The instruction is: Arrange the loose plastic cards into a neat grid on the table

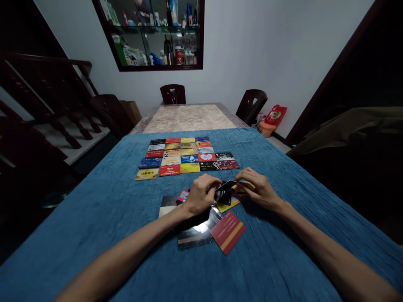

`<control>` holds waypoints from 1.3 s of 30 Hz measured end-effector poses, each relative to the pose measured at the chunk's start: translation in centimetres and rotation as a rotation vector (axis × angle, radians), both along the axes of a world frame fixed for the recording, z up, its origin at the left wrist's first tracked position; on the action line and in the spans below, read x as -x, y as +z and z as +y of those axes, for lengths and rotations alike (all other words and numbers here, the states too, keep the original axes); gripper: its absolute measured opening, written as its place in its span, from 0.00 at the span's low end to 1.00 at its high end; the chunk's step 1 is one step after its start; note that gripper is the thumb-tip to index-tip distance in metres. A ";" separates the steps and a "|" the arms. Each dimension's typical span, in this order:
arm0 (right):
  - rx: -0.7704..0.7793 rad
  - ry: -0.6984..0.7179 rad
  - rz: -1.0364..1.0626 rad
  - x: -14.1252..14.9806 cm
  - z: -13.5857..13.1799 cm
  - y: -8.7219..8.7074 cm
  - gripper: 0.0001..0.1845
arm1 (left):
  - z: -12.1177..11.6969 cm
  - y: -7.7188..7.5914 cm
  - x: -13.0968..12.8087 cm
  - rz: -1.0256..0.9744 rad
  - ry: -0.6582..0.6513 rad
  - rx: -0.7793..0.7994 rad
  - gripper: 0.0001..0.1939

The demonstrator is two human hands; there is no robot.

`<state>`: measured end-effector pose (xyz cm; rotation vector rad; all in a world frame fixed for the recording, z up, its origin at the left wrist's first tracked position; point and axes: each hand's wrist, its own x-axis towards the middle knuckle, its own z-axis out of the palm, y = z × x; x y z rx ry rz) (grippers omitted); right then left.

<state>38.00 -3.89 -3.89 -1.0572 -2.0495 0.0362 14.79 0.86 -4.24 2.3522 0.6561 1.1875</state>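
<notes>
In head view, my left hand (200, 195) and right hand (258, 188) pinch a dark card (226, 186) between them. Beyond my fingers, the rowed cards (189, 159) look finished; below them, the loose cards (228, 232) seem yet unlaid.

Dark card (226, 186) tilted, raised over loose cards (228, 233); colourful cards (189, 159) flat in rows

The near-left gold card (146, 174) bears characters that look like 注册金卡; 1 red card (207, 157) shows a white heart. Lettering on the other cards (189, 159) is too small to read.
</notes>
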 end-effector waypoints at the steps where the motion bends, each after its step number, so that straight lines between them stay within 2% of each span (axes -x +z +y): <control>1: 0.003 -0.002 -0.001 0.0 0.0 0.0 0.06 | 0.0 0.0 0.0 0.001 0.003 0.000 0.19; 7: -0.001 0.001 -0.015 -0.1 0.0 -0.1 0.07 | 0.1 0.0 0.1 0.020 0.016 0.007 0.22; 19: 0.008 0.001 -0.038 -0.4 0.2 -0.3 0.07 | -0.2 0.5 0.1 0.132 0.000 -0.029 0.11; 32: -0.021 -0.026 -0.044 -0.1 0.2 -0.6 0.08 | 0.3 0.1 0.2 0.221 0.022 -0.074 0.10; 39: -0.074 -0.055 -0.105 0.3 0.5 -1.2 0.11 | 0.9 0.1 0.4 0.183 0.073 -0.049 0.10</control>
